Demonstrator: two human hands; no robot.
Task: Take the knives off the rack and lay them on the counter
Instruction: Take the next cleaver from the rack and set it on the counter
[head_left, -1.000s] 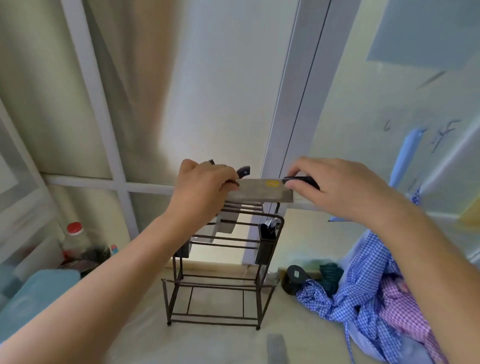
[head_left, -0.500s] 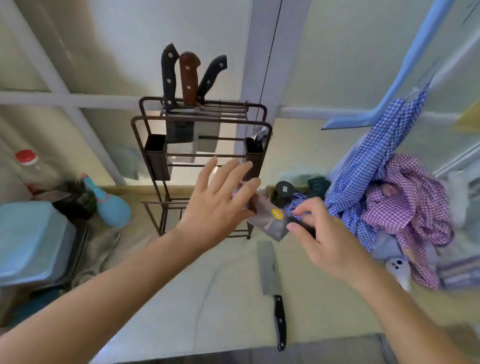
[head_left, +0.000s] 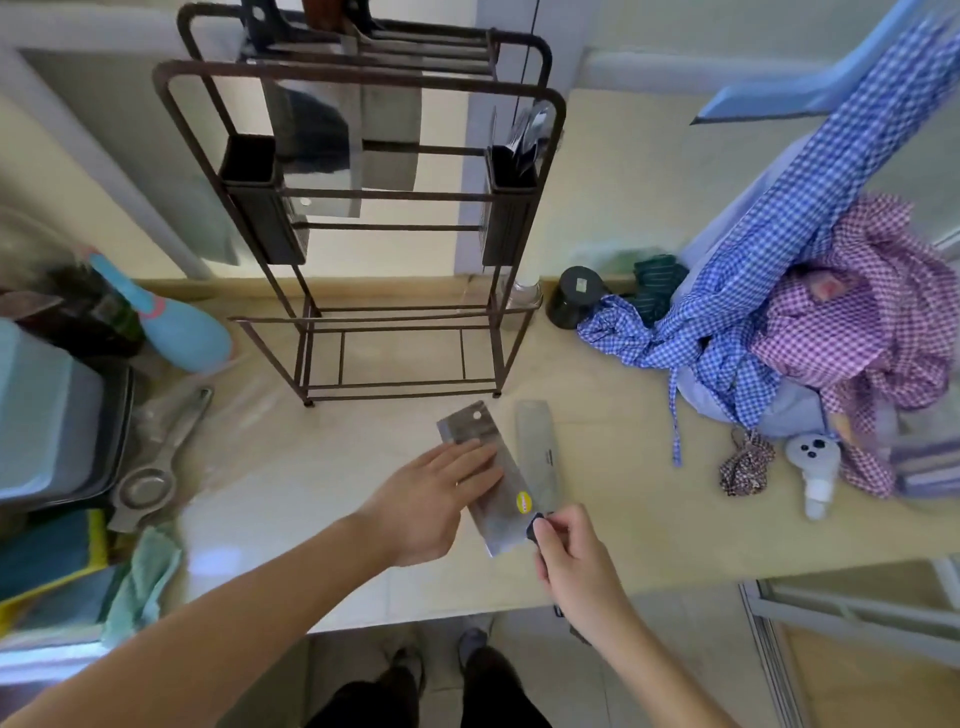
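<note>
A dark metal knife rack (head_left: 358, 218) stands at the back of the beige counter (head_left: 291, 483), with three knives (head_left: 322, 135) still hanging in its top slots. A cleaver with a yellow sticker (head_left: 493, 499) lies flat on the counter in front of the rack. My right hand (head_left: 571, 561) grips its black handle, and my left hand (head_left: 431, 499) rests with spread fingers on the blade. A second cleaver (head_left: 537, 447) lies on the counter just to the right, its handle hidden under my right hand.
Blue and purple checked cloths (head_left: 810, 312) are piled at the right. A black jar (head_left: 574, 296) stands by the rack's right foot. At the left sit a blue bottle (head_left: 171, 322), a grey tray (head_left: 52, 415), a metal strainer (head_left: 156, 457) and a green rag (head_left: 145, 577).
Both hands have carried the sticker cleaver down from the rack to the counter, beside the first cleaver. The view has tilted down.
</note>
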